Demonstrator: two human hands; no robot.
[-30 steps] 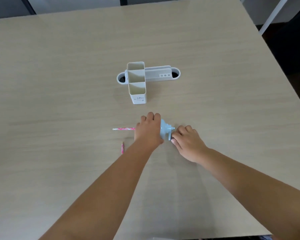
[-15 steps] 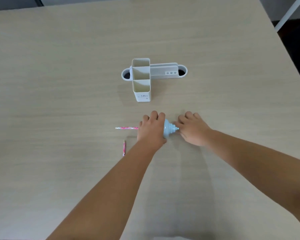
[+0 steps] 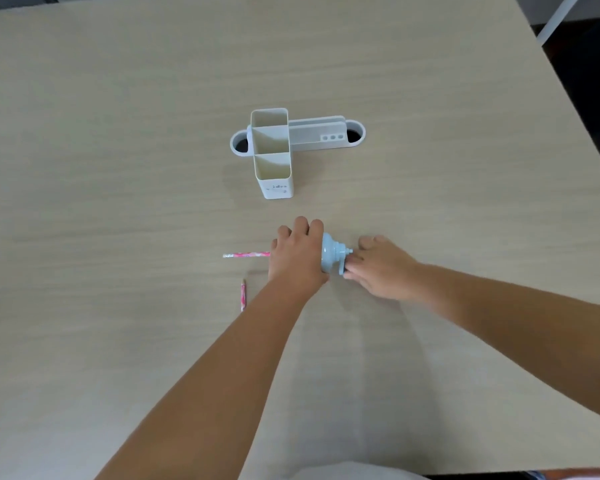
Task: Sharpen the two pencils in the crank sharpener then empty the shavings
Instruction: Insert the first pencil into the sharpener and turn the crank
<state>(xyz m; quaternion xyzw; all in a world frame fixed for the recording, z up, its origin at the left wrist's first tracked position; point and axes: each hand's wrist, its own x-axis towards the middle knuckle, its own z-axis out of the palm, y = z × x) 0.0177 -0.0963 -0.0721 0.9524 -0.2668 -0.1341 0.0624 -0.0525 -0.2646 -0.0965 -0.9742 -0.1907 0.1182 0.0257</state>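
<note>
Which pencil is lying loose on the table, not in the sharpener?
Start at the white desk organizer mid-table, then drop to the left hand covering the blue sharpener. The loose pencil lies just left of that forearm, pointing away from the person, unlike the inserted pencil, which lies crosswise.

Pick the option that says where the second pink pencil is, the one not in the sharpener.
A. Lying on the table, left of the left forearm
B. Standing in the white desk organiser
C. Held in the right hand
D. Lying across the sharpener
A: the loose pencil lies flat on the table, just left of the left forearm, while the other pencil runs under the left hand toward the sharpener.
</note>
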